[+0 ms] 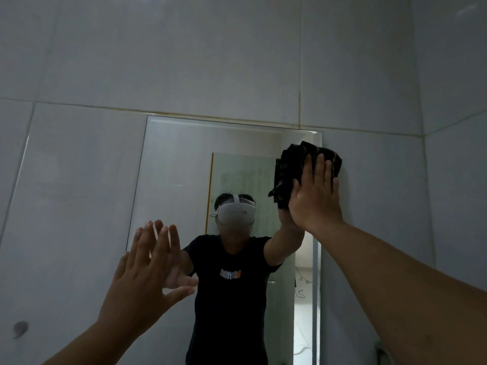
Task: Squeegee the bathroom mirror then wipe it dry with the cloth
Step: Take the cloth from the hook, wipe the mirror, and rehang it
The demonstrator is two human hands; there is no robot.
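My flat, straight-fingered right hand (315,198) is pressing the cloth (287,169) at the mirror (184,167)'s top-right corner, glass lying leftward.

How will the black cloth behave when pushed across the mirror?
Probably floppy: the cloth bunches in folds beside the flat right hand. Likely light, since palm pressure alone pins it to the mirror. It may ruck up rather than slide evenly.

1. My mirror (174,164) was a frameless upright rectangle with a bevelled edge.
2. My black cloth (286,169) was bunched under my flat right hand (315,198), pressed against the mirror's upper right edge.
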